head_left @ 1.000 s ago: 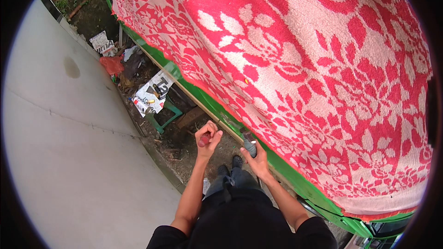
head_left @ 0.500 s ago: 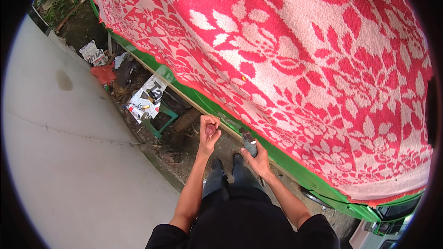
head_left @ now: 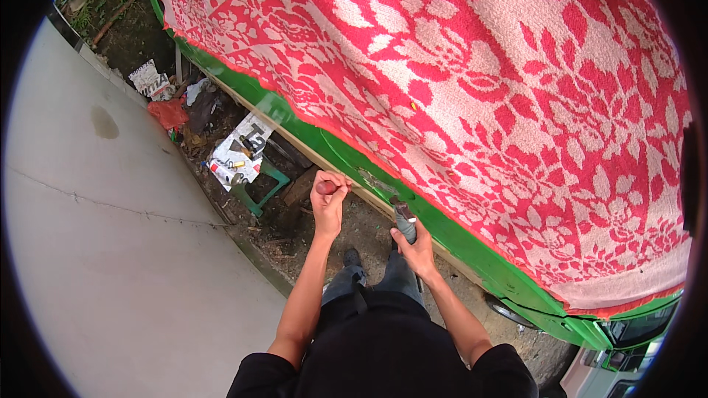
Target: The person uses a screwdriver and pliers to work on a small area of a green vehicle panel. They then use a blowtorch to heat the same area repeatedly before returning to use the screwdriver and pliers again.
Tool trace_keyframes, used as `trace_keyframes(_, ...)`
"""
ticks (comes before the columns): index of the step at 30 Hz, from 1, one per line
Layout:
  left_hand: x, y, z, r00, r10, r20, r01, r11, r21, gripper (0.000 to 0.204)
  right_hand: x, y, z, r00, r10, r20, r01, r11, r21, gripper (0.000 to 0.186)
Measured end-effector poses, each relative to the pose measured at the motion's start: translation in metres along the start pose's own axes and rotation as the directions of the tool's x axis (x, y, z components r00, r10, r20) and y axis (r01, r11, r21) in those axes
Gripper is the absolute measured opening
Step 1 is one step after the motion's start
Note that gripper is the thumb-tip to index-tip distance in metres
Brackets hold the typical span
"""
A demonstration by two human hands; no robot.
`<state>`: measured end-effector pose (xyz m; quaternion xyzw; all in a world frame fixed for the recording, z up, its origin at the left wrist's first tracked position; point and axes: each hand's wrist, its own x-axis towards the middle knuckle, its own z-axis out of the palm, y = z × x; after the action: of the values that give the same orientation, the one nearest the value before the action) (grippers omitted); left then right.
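Observation:
My left hand is closed round a reddish-brown handle with a rounded end; the rest of that tool is hidden or too small to make out. To the right, my right hand grips a grey, cylindrical tool with a dark far end, its exact kind unclear. Both hands are close to the green vehicle body, whose side carries a scraped, greyish patch just beyond them. A red and pale-pink floral blanket drapes over the vehicle's top.
On the left curves a large pale grey surface. A green stool bears a printed sheet with small items on it. Rubbish, including a red bag, lies on the dirt beyond. My shoes stand on the ground between.
My left hand has shifted a little up and left, and the handle's rounded end now points more leftward. My right hand still grips the grey tool, slightly farther right. The whole view has shifted slightly.

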<state>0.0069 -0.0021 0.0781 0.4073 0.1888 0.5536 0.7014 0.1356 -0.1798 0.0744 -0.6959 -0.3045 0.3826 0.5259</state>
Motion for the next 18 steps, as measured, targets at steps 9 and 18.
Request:
trace_keyframes(9, 0.01, -0.02, 0.002, 0.998, 0.056, 0.013, -0.056, 0.998, 0.0, 0.026, 0.009, -0.001, -0.008, 1.0, -0.015, 0.003, 0.015, 1.0, -0.005, 0.036)
trace_keyframes(18, -0.006, -0.028, 0.008, 0.963, 0.223, 0.148, -0.257, 0.925, 0.281, 0.035, 0.009, 0.011, -0.01, 0.995, -0.1, -0.031, 0.098, 0.995, -0.035, 0.026)
